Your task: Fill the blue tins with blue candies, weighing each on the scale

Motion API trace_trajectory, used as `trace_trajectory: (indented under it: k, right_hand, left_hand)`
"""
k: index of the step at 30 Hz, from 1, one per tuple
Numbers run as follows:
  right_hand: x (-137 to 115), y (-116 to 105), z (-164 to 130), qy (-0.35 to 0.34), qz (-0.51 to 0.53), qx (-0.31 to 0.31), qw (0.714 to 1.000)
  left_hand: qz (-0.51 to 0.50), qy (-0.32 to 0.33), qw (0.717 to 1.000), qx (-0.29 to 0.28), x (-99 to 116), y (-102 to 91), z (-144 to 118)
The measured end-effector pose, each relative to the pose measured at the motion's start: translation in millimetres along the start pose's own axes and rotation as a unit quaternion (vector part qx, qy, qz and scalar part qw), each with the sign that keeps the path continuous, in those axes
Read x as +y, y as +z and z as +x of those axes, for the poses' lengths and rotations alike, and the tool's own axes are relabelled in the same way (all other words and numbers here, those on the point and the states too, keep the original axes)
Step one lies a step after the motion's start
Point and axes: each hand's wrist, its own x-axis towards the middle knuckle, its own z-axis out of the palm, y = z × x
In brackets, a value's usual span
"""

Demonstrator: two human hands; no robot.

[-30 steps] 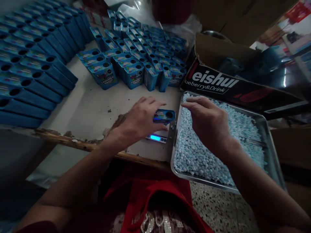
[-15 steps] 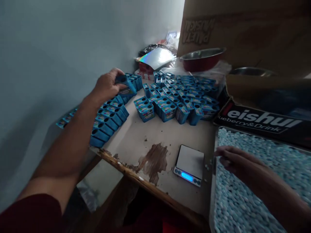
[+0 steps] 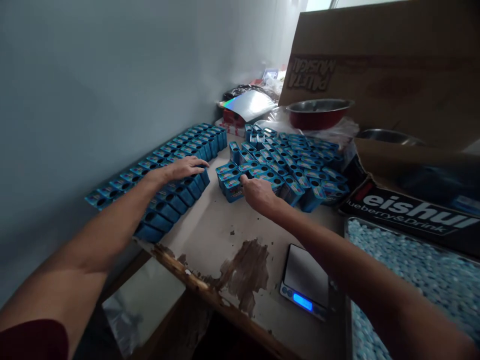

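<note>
My left hand [image 3: 184, 168] lies flat, fingers spread, on top of the rows of blue boxes [image 3: 169, 170] that lie on their sides along the wall. My right hand [image 3: 258, 193] reaches across the table to a cluster of upright blue boxes [image 3: 288, 162] with round holes in their tops. Its thumb and curled fingers close on a front-row box [image 3: 233, 188]. A small digital scale [image 3: 305, 281] with a lit blue display stands bare near the table's front edge, under my right forearm.
A metal tray of pale blue candies [image 3: 412, 280] sits at the right. Behind it lie a black carton [image 3: 408, 212], a red bowl [image 3: 318, 112] and a large cardboard box [image 3: 378, 70]. The worn table edge [image 3: 195, 282] runs along the front, a grey wall on the left.
My left hand carried a blue box from the scale to the lying rows, let it go and now rests flat there. My right hand left the candy tray and reached the upright boxes.
</note>
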Motion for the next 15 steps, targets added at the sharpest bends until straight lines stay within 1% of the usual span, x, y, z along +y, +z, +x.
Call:
trace_trajectory:
  k: [1,3,4,6,8,10,11,12,15]
  right_hand:
    - [-1,1,4,0.001,-0.007,-0.003,1.0]
    - [-1,1,1,0.004,-0.019,-0.006,1.0]
    - [0,0,-6,0.006,-0.024,-0.006,1.0]
    - [4,-6,-30,0.017,-0.033,-0.005,0.999]
    - [11,-13,-66,0.04,-0.042,-0.002,0.998]
    - [23,-19,-110,0.078,-0.054,0.002,0.995]
    - [29,-21,-134,0.093,-0.062,-0.002,0.994]
    - [35,-22,-158,0.109,-0.07,0.001,0.992]
    - [51,-18,-220,0.154,-0.084,-0.004,0.984]
  left_hand:
    - [0.016,-0.012,1.0,0.011,-2,6.3,-2]
    - [0.041,-0.033,0.998,0.036,-2,16.9,-6]
    - [0.05,-0.041,0.997,0.046,-1,20.3,-8]
    - [0.062,-0.045,0.995,0.06,4,22.7,-12]
    - [0.064,-0.009,0.995,0.071,15,21.7,-11]
    - [0.042,0.041,0.995,0.084,31,21.8,-4]
    - [0.025,0.053,0.994,0.088,40,23.4,2]
    - [0.009,0.051,0.995,0.088,50,26.0,9]
    - [-0.012,0.011,0.997,0.074,79,37.7,32]
